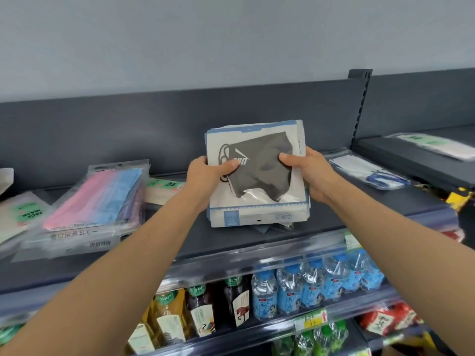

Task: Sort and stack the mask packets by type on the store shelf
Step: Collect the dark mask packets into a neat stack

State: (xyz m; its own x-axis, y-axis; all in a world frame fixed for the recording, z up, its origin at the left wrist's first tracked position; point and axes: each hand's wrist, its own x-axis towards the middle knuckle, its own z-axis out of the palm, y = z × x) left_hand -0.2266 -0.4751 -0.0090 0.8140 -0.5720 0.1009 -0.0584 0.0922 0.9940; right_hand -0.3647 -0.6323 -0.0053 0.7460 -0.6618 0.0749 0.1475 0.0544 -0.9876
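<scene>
A stack of black mask packets [259,176] with white and blue edging stands tilted at the middle of the dark top shelf [231,242]. My left hand [205,176] grips its left edge, thumb on the front. My right hand [308,173] grips its right edge the same way. To the left lies a pile of pink and blue mask packets [97,199]. Green-labelled face mask packets [23,214] lie at the far left, and another green-labelled packet [164,188] sits behind my left wrist. A white mask packet with blue straps [367,170] lies to the right.
The shelf's dark back panel [180,124] rises behind the packets. A neighbouring shelf [411,160] at the right holds a green-labelled packet [434,145]. Below, water bottles [321,283] and tea bottles [205,312] fill the lower shelf.
</scene>
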